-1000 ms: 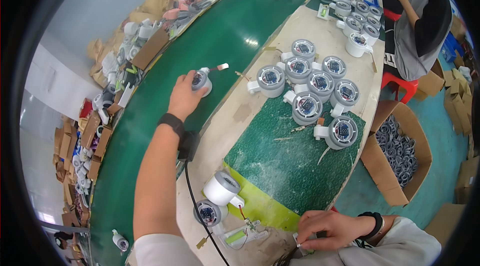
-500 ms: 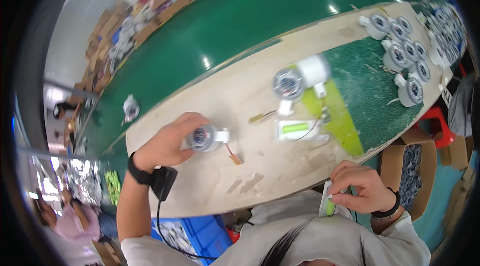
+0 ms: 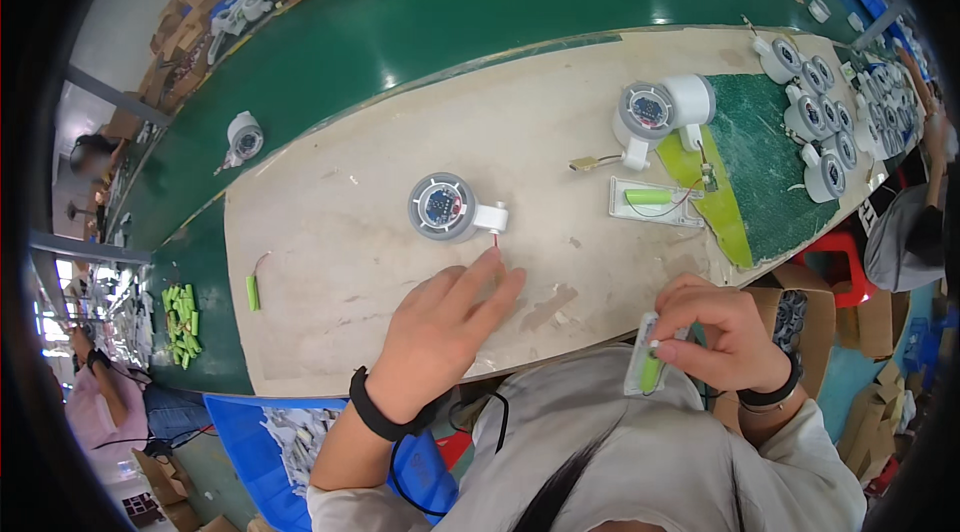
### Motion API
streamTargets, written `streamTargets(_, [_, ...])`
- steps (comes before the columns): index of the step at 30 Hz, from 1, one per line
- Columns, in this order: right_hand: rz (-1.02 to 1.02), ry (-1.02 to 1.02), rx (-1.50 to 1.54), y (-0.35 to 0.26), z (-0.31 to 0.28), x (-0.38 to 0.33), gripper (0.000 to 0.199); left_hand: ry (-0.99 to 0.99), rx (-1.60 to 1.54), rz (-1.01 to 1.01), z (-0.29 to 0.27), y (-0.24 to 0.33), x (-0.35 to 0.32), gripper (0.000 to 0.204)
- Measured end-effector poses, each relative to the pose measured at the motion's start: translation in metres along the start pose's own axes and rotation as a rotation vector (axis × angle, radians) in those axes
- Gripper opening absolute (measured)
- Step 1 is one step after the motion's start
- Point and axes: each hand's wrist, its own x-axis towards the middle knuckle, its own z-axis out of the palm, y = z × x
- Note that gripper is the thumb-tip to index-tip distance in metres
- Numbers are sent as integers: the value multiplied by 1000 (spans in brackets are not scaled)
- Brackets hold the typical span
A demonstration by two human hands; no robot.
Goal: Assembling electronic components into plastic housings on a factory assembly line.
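shifted: left hand [image 3: 440, 320], off housing [image 3: 442, 206] to its wire [image 3: 496, 240], frame centre, grip i cannot tell; right hand [image 3: 718, 334], lower right, pinching tray [image 3: 634, 372].

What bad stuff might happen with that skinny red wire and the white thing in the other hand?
The red wire by the left hand might pull loose from the round white unit if tugged. The white holder in the right hand seems to be past the table's edge, so it could fall if the grip slips.
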Motion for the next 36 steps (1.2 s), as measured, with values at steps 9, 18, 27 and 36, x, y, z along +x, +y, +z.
streamTargets(9, [-17,-56,43,2,15,9,13,-76,90,121,16,-8,2,32])
streamTargets(18, [14,-77,16,7,20,17,12,135,-233,-122,22,12,-29,33])
streamTargets(27, [-320,110,-439,10,78,70,9,522,-1065,-663,43,30,-47,21])
streamTargets(36, [-401,103,-505,14,96,75,4,568,-1256,-636,43,28,-51,21])
